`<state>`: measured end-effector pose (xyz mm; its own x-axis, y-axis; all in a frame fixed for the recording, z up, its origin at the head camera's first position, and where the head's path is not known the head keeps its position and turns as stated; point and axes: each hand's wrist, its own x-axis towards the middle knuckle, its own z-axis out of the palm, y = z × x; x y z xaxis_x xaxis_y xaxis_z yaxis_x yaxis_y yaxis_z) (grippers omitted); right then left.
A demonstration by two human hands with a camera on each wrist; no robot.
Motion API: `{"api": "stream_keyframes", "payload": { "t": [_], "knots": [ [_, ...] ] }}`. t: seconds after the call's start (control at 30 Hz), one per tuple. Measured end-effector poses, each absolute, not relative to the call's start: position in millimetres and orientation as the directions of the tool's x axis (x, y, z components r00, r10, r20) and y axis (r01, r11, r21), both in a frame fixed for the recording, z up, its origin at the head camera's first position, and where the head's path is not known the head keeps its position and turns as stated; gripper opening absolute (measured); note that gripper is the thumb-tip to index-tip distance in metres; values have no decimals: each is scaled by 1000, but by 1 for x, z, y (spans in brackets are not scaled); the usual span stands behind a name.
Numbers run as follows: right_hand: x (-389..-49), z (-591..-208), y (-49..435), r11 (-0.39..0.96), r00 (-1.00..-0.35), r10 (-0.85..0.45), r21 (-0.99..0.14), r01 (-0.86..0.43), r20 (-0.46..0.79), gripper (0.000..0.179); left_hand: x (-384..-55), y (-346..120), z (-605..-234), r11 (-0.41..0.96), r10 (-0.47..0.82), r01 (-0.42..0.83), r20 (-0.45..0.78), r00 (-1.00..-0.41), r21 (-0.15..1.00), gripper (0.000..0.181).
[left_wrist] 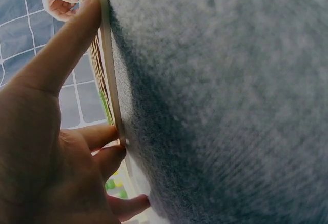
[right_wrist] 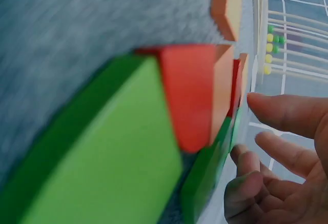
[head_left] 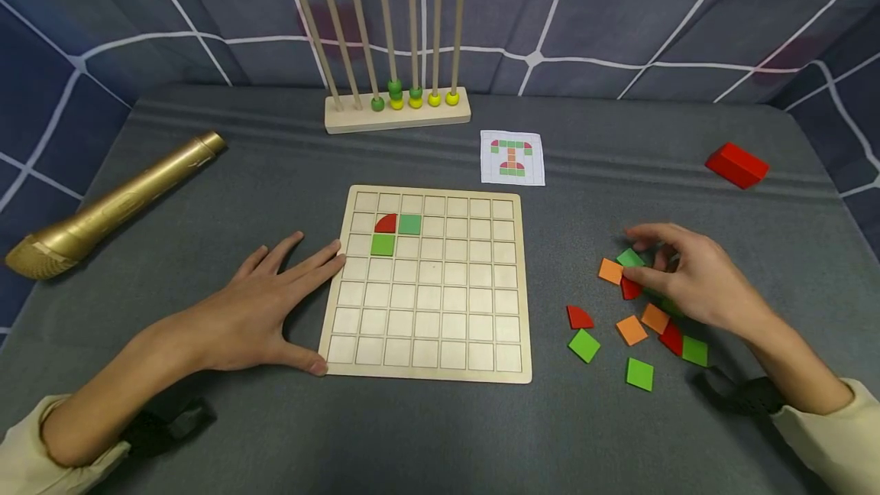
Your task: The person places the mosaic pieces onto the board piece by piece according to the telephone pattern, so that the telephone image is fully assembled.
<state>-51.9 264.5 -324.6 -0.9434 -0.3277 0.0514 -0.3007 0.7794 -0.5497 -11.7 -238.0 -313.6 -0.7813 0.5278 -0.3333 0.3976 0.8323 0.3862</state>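
A pale wooden grid board (head_left: 429, 273) lies on the table. It bears a red quarter-round tile (head_left: 386, 224), a green tile (head_left: 409, 225) beside it and another green tile (head_left: 383, 244) below the red one. My left hand (head_left: 257, 312) rests with spread fingers along the board's left edge, thumb at the near corner. On the right, my right hand (head_left: 694, 273) hovers over a scattered group of tiles, thumb and forefinger apart on either side of a green tile (head_left: 630, 257). An orange tile (head_left: 609, 270) and a red piece (head_left: 630, 288) lie by the thumb.
Loose nearby are a red quarter-round (head_left: 580, 318), several green tiles and orange tiles (head_left: 631, 330). Behind the board lie a pattern card (head_left: 512, 158) and a peg stand (head_left: 397, 117) with beads. A gold microphone-shaped object (head_left: 117, 205) is left, a red block (head_left: 738, 165) far right.
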Motion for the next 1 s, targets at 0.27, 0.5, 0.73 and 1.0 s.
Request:
{"api": "stream_keyframes", "payload": {
  "t": [0.27, 0.5, 0.73, 1.0],
  "knots": [
    [-56, -328, 266, 780, -918, -391, -505, -369, 67, 38, -11, -238, -315, 833, 526, 398, -329, -784, 385, 122],
    [-57, -328, 266, 751, -884, -451, -483, -451, 123, 43, -11, -238, -315, 833, 526, 398, -328, -784, 384, 121],
    [-57, -327, 268, 798, -909, -411, -452, -398, 74, 41, -11, -238, -315, 834, 525, 396, -332, -784, 385, 121],
    [-59, -326, 262, 787, -901, -418, -448, -424, 119, 43, -12, -238, -315, 834, 525, 393, -335, -783, 388, 121]
  ]
}}
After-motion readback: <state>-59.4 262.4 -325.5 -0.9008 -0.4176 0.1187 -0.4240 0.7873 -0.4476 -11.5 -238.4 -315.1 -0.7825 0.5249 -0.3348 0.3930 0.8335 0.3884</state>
